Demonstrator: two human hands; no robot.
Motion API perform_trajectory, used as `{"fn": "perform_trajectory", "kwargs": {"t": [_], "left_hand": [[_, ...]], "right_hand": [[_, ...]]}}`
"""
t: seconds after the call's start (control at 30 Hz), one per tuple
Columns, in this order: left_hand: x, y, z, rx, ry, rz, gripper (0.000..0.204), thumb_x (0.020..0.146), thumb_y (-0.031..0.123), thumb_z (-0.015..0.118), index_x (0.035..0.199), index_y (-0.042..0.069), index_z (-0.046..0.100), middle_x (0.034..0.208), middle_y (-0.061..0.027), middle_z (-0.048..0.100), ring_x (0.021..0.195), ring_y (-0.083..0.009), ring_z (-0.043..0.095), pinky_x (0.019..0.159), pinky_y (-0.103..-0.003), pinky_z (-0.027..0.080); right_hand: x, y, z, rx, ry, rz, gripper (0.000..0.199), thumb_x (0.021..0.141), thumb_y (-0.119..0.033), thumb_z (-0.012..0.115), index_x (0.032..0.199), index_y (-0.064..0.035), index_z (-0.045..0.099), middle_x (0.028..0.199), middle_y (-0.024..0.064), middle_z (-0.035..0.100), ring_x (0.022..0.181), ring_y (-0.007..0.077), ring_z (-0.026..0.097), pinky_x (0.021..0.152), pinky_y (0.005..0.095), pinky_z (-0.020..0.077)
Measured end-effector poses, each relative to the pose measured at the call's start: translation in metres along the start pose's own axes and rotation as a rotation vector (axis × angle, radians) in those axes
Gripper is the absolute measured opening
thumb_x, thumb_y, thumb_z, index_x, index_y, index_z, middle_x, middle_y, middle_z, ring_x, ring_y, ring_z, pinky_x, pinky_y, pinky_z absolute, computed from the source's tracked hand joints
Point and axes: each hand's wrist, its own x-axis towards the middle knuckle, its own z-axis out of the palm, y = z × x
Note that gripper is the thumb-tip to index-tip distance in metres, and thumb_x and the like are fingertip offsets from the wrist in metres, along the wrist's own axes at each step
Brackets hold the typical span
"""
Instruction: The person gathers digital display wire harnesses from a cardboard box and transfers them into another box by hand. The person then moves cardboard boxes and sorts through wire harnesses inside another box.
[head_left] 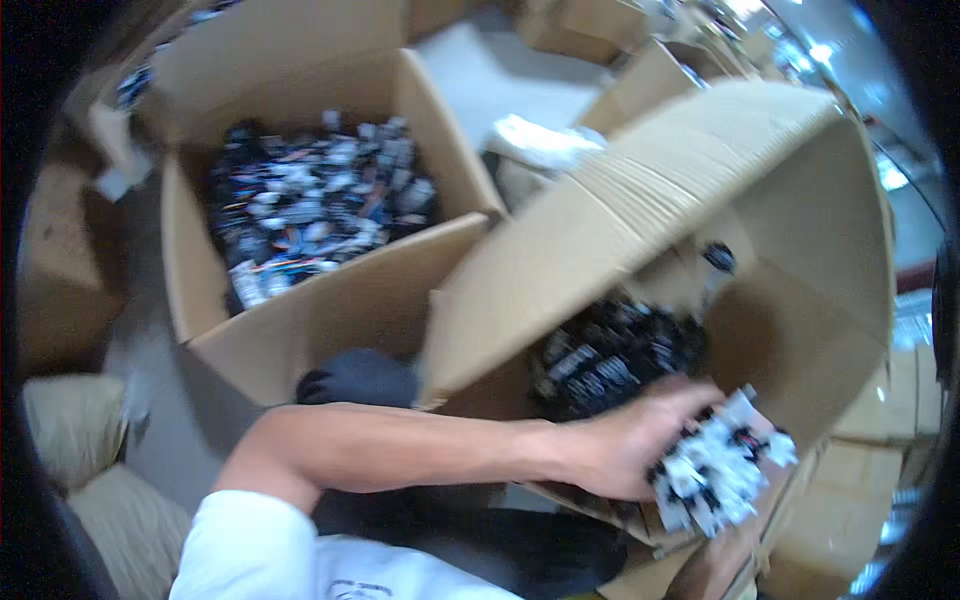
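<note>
My left arm reaches across to the right, and my left hand (635, 440) is closed round a bundle of white connectors (722, 465) with short black pieces among them. The bundle is over the near right edge of a tilted cardboard box (800, 240). Just below it shows a part of my right arm (712, 568); the right hand's fingers are hidden or blurred behind the bundle. Inside the tilted box, beside my left hand, lies a heap of black cable bundles (620, 350).
At the left stands an open cardboard box (330, 340) full of cables with white connectors (310, 200). A clear plastic bag (545, 145) lies behind the boxes. Stuffed tan sacks (75, 430) are at the lower left, more cartons (855, 480) at the right.
</note>
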Motion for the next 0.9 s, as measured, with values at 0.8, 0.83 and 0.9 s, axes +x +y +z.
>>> {"fn": "perform_trajectory", "kwargs": {"t": [0.8, 0.83, 0.9], "left_hand": [[-0.038, 0.16, -0.358, 0.113, 1.183, -0.12, 0.034, 0.08, 0.012, 0.079, 0.108, 0.0, 0.063, 0.093, -0.0129, 0.07, 0.08, -0.0298, 0.071, 0.07, -0.045, 0.061], [-0.039, 0.145, -0.384, 0.044, 1.224, -0.263, 0.034, 0.081, 0.014, 0.079, 0.109, 0.003, 0.064, 0.094, -0.0121, 0.071, 0.08, -0.0299, 0.071, 0.071, -0.047, 0.06], [-0.061, 0.124, -0.442, -0.191, 1.066, -0.47, 0.032, 0.084, 0.019, 0.077, 0.112, 0.009, 0.066, 0.102, -0.0105, 0.072, 0.089, -0.03, 0.07, 0.08, -0.052, 0.058]], "right_hand": [[0.039, 0.016, 0.025, 0.256, -0.192, -0.04, 0.02, 0.095, -0.013, 0.064, 0.108, 0.0021, 0.068, 0.092, 0.0069, 0.07, 0.075, 0.0113, 0.065, 0.069, 0.0255, 0.0525], [0.045, 0.02, 0.03, 0.173, -0.235, -0.006, 0.021, 0.094, -0.014, 0.065, 0.108, 0.0019, 0.067, 0.09, 0.0057, 0.069, 0.076, 0.0112, 0.066, 0.068, 0.0256, 0.0528], [0.063, 0.038, 0.034, 0.053, -0.329, -0.041, 0.021, 0.095, -0.016, 0.065, 0.108, 0.0008, 0.066, 0.09, 0.0044, 0.069, 0.078, 0.0109, 0.066, 0.069, 0.0258, 0.0531]]}}
